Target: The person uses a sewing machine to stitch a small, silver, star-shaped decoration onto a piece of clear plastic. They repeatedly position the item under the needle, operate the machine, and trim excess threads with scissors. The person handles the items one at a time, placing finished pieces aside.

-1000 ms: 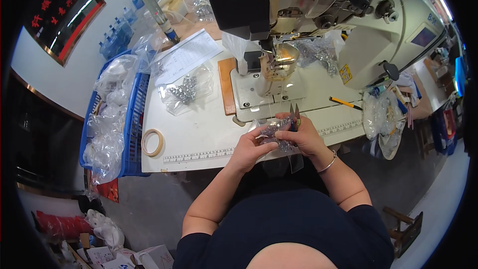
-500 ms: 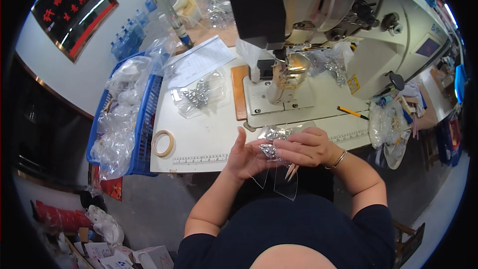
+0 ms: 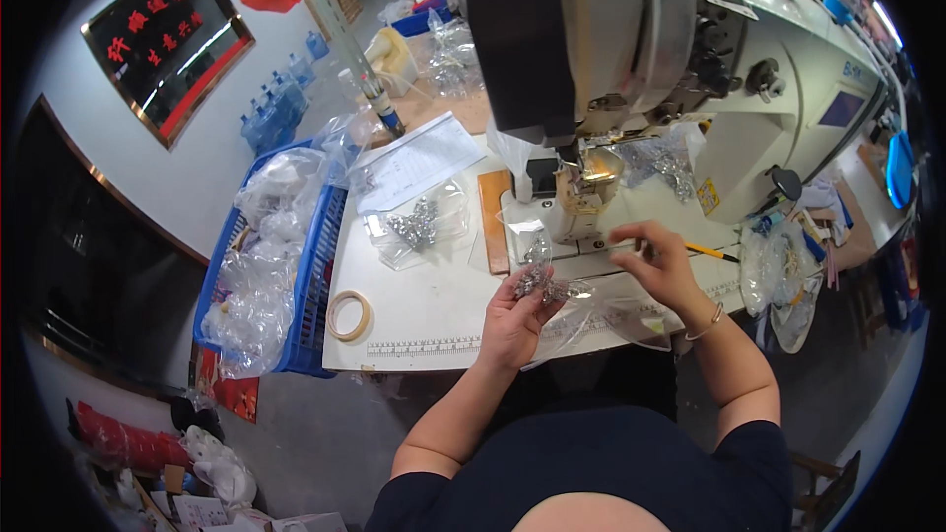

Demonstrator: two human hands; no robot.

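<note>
Left hand [image 3: 517,329] pinches the silver trim [image 3: 538,286], seemingly to steady it; right hand [image 3: 658,268], loosely half-spread, hovers apart; the next move likely calls for both

Left hand [image 3: 512,330] is holding a clear, silver-studded piece [image 3: 537,284] | Right hand [image 3: 660,261] is hovering near the sewing machine [image 3: 734,123] | Tape roll [image 3: 367,319] is lying on the white surface [image 3: 434,303]

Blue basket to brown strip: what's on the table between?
Head view: a clear bag of silvery pieces, a white paper sheet beyond it and, lower in the picture, a tape roll.
</note>
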